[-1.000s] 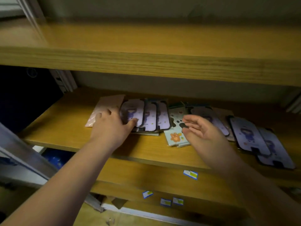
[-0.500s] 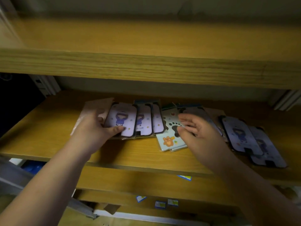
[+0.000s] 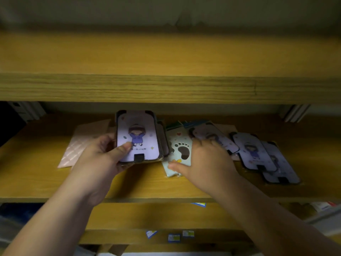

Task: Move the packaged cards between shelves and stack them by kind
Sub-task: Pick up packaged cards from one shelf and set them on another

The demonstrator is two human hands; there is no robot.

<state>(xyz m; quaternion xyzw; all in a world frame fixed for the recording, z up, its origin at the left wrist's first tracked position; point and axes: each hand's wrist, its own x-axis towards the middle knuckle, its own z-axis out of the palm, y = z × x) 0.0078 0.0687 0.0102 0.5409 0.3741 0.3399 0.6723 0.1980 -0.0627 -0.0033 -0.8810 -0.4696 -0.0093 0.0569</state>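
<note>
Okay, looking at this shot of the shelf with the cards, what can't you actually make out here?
Head view only:
- How many purple cards the left hand holds: the front one covers the rest.
- Print under the figure on that card: too small, thumb across it.
- Part of the footprint card: the right hand covers it.
- Small labels below the shelf: too small, dim.

1. Dim light falls on a wooden upper shelf [image 3: 166,52] below a pale wall [image 3: 166,12].
2. A middle shelf [image 3: 36,182] stands underneath.
3. Small labels [image 3: 173,237] dot the lower board.
</note>
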